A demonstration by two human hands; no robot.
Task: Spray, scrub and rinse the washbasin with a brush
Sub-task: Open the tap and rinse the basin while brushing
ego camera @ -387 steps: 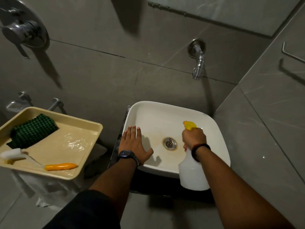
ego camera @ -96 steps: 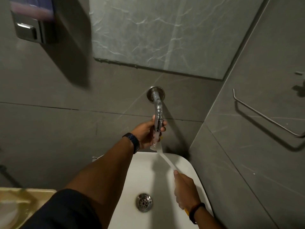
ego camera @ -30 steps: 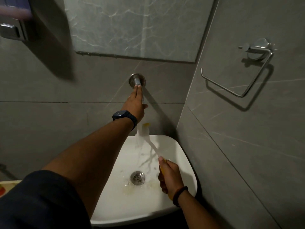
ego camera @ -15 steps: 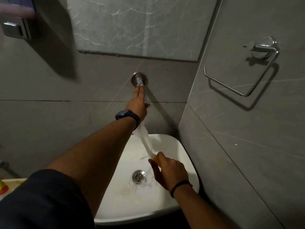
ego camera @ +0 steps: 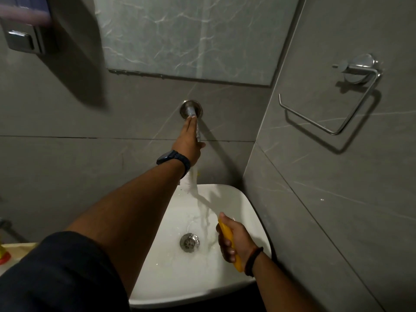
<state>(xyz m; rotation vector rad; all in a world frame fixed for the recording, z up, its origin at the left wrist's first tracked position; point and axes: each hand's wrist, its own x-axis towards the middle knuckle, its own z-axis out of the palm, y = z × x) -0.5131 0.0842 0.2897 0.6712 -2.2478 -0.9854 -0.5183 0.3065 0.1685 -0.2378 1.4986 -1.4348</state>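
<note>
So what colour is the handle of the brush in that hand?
Yellow brush handle, gripped by the right hand; head view shows it.

Dim light, hard shadows, blurred wide-angle edges

head view, looking down (close) over washbasin point(ego camera: 252, 212)

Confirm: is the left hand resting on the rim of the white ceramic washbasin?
No, the left hand is up on the wall-mounted chrome tap, well above the white ceramic washbasin.
</note>
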